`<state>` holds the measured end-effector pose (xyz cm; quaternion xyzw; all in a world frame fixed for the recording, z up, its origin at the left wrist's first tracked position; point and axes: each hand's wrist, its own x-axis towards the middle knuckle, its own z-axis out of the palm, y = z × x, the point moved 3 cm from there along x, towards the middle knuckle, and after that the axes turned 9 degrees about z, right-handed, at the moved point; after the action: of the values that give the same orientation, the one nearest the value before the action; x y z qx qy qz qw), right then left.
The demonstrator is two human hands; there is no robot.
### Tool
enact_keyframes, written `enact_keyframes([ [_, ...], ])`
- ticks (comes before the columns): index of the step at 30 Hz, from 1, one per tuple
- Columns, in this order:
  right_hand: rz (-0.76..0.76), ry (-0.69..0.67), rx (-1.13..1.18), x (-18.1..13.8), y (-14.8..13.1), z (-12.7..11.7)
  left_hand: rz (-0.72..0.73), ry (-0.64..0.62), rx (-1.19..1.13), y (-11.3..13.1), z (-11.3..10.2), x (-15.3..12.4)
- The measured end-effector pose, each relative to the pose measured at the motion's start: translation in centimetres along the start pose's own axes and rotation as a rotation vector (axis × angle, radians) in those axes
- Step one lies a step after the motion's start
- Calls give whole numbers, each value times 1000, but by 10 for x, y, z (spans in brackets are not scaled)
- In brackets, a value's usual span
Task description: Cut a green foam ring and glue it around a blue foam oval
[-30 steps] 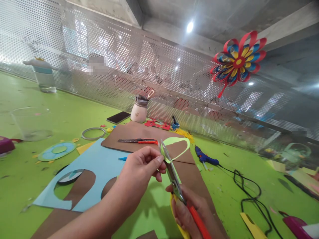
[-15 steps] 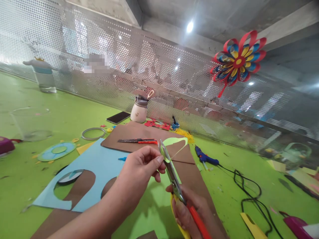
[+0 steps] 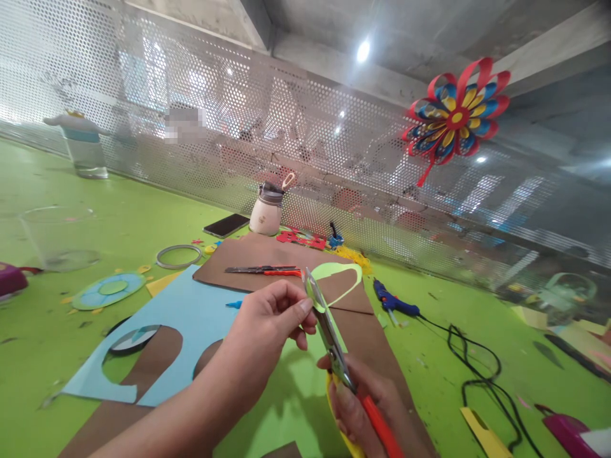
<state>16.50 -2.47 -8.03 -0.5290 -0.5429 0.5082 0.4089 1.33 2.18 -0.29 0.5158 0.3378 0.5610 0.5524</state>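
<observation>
My right hand is closed around the red and yellow handles of a pair of scissors, whose blades point up and away from me. Pinched in my left hand is a light green piece of paper, right beside the blades. The paper curls in a thin loop behind the scissors, and the blades cross it. Beyond my fingers a red-handled craft knife lies on brown card. Light blue paper with round cut-outs lies left of my left arm.
A blue glue gun with a black cord lies to the right. Farther back stand a white jar and a phone, before a perforated metal screen. A clear cup stands left. A paper flower hangs upper right.
The loop of green paper has shifted slightly and its thin strip looks a little wider. Both hands and the scissors stay almost in place.
</observation>
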Motion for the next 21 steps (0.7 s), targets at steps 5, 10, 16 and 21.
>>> enact_keyframes([
  [5, -11, 5, 12, -1, -1, 1, -3, -2, -27, 0, 0, 1],
  [10, -16, 23, 7, -1, -2, 1, -14, -5, -31, -1, -4, 3],
  [16, -1, 7, -1, -3, -10, 1, 17, 40, 26, 0, -4, 4],
  [21, 27, -10, 30, -4, -11, 2, 46, 47, 61, 1, -3, 4],
])
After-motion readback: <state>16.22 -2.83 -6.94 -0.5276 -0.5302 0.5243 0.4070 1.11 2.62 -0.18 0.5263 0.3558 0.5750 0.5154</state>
